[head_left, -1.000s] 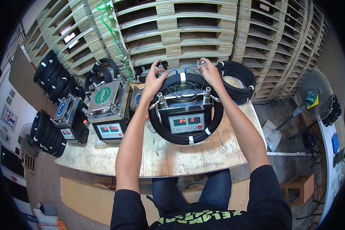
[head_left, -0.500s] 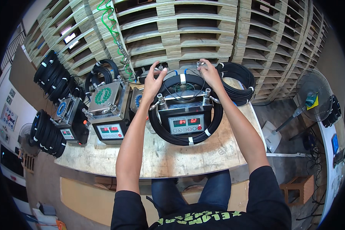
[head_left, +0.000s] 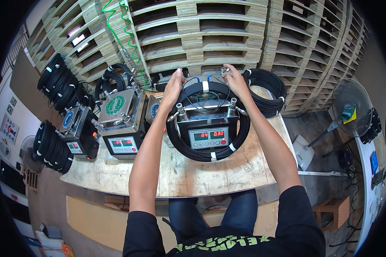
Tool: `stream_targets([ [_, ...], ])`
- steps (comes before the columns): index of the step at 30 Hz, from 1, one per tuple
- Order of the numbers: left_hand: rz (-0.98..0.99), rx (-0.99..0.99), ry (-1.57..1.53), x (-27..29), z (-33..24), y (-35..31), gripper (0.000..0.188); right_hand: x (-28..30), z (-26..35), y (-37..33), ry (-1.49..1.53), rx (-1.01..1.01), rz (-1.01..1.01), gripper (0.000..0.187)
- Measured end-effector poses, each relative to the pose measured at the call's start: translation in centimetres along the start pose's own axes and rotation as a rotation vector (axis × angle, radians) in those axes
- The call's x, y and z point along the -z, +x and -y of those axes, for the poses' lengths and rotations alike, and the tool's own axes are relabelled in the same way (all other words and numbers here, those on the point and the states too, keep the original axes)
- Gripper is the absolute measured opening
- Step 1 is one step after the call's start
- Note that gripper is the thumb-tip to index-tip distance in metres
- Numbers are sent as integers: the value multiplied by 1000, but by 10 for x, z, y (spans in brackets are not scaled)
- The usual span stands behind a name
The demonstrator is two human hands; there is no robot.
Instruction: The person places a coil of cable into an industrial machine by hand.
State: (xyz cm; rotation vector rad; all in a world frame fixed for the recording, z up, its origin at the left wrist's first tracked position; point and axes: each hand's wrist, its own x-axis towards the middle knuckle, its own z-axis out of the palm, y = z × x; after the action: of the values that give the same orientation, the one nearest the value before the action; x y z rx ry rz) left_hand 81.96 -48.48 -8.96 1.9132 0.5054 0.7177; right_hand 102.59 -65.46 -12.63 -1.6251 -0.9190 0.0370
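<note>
A metal press machine [head_left: 208,122] with a red digital display on its front stands before me on the workbench. A thick coil of black cable [head_left: 206,155] with white bands hangs around its front. At the machine's back left corner, my left hand [head_left: 174,89] has its fingers stretched straight up beside a metal post that it mostly hides. My right hand [head_left: 236,82] has its fingers bent around the knob of the back right post [head_left: 223,71]. Two front posts with knobs [head_left: 179,107] and levers stand untouched. Thin cable ends lie over the top, where a green ring partly shows.
Similar machines with green [head_left: 115,106] and blue rings stand to the left on the wooden bench [head_left: 103,175]. More black cable coils [head_left: 268,92] lie right and left. Stacked wooden pallets [head_left: 197,32] rise behind; a green coiled hose [head_left: 126,25] hangs there. A fan [head_left: 351,103] stands right.
My left hand has turned edge-on, its fingers straightening at the post. My right hand stays at its knob. The display reading has changed, and the green hose has swung left.
</note>
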Motion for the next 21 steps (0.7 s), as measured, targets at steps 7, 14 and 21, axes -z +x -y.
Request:
stream_targets([
  [7,-22,76,47,-6,-14,11,80,-2,4,-1,33,-23,-36,37],
  [14,-57,97,-17,-4,-5,8,83,0,6,-1,-80,4,-68,46],
  [21,-212,116,6,0,1,6,80,-3,3,-1,-92,25,-52,46],
])
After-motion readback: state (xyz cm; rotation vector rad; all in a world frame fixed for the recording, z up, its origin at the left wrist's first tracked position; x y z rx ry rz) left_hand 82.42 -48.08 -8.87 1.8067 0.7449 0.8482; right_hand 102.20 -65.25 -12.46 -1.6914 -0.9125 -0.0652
